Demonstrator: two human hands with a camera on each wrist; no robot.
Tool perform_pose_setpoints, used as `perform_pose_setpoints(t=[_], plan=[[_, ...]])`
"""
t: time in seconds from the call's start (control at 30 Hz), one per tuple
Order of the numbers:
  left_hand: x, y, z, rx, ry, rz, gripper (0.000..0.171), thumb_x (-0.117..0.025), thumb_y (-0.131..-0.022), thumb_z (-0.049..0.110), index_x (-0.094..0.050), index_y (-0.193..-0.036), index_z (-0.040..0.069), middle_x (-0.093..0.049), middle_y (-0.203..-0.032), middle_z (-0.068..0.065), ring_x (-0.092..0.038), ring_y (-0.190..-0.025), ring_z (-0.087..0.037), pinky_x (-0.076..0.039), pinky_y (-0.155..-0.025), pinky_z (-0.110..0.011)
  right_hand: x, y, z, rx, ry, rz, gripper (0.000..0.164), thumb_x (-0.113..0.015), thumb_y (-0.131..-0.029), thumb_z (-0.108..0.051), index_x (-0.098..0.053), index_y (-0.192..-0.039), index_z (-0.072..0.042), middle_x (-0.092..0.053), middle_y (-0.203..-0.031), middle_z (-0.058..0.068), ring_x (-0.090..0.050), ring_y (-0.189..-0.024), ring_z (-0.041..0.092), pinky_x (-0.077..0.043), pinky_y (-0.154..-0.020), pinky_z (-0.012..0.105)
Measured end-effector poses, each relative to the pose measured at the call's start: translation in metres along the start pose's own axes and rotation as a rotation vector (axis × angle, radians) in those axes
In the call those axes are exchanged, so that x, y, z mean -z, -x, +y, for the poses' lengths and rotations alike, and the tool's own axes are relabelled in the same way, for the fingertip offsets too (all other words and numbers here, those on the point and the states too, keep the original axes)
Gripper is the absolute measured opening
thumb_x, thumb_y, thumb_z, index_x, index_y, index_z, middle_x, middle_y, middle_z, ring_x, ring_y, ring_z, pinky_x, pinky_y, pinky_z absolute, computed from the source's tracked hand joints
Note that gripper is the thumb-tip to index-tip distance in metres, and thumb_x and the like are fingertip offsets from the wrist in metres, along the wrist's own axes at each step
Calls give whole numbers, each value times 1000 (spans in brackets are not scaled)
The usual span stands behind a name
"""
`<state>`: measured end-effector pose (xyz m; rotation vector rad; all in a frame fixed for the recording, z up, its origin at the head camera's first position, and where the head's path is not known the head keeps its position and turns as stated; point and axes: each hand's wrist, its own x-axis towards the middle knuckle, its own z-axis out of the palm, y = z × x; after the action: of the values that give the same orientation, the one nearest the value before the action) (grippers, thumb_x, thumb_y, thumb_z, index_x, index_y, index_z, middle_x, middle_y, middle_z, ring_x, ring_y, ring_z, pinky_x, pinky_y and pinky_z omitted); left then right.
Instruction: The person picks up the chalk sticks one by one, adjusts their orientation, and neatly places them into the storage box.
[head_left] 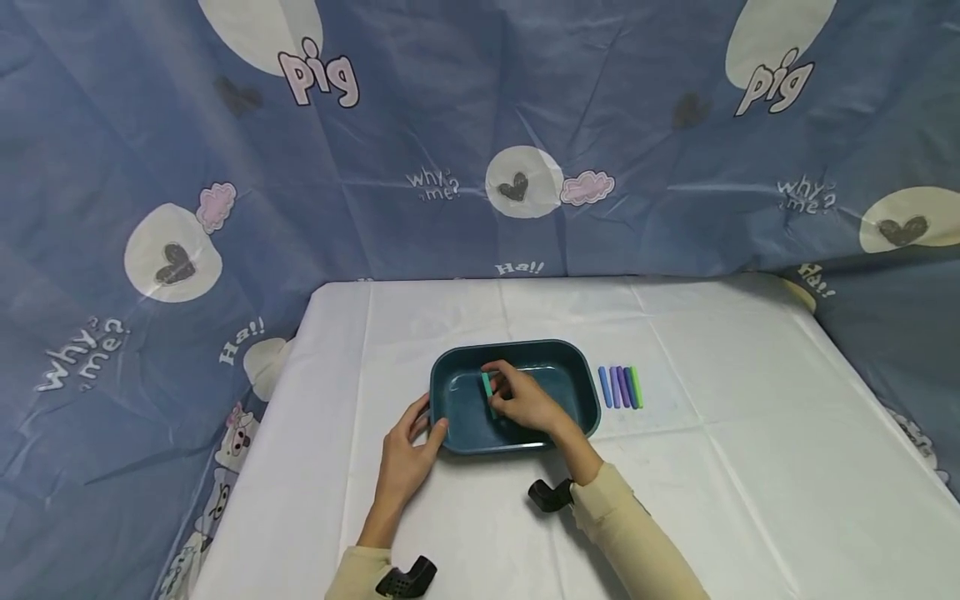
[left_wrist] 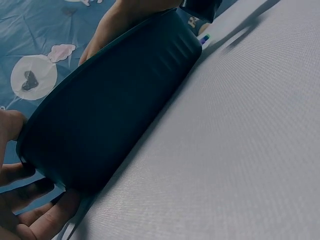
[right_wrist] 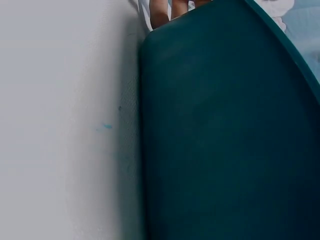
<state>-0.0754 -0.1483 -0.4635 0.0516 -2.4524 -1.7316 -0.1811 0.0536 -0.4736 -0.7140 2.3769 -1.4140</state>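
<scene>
A dark teal rectangular basin [head_left: 517, 450] sits on the white table. At its left end my left hand [head_left: 405, 454] grips it, thumb at the rim and fingers [left_wrist: 52, 215] against the outer wall. Inside the basin, my right hand [head_left: 525, 400] pinches a slim green stick [head_left: 486, 385] between thumb and fingers. The stick stands tilted, and its lower end is partly hidden by the hand. Whether it is chalk or clay cannot be told. In the right wrist view the basin's wall [right_wrist: 225, 125] hides the right hand.
Right of the basin lies a row of several coloured sticks [head_left: 620, 387] in blue, purple and green. White cloth covers the table [head_left: 750, 467]. A blue printed curtain [head_left: 450, 108] hangs behind it and at the sides. A small bluish mark [right_wrist: 107, 126] stains the cloth.
</scene>
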Motion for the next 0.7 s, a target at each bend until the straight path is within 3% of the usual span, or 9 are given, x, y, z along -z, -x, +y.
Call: perform_pose_setpoints(t=[0.37,0.7], plan=[[1,-4,0,-1,16,-29,53,-64,-91,18,-46,-138,2,-52,-137,-19,-59,-117,-31,-49,-95,-45,-4,-14,-3,-47,-55,-49,46,-58,-87,4,-46,-131,0,-56,-95,14,-56,-73,14,-52,-60,25],[-1,-1,1,20,19,-27,52,-64,-91,20,-47,-137,3,-52,-138,-18,-59,-117,-31,-49,-96,-44,-16,-20,-10,-96,50,-41,43,-63,-86,0,-49,-128,0,-60,-97,15,-60,-80,17,-51,-63,24]])
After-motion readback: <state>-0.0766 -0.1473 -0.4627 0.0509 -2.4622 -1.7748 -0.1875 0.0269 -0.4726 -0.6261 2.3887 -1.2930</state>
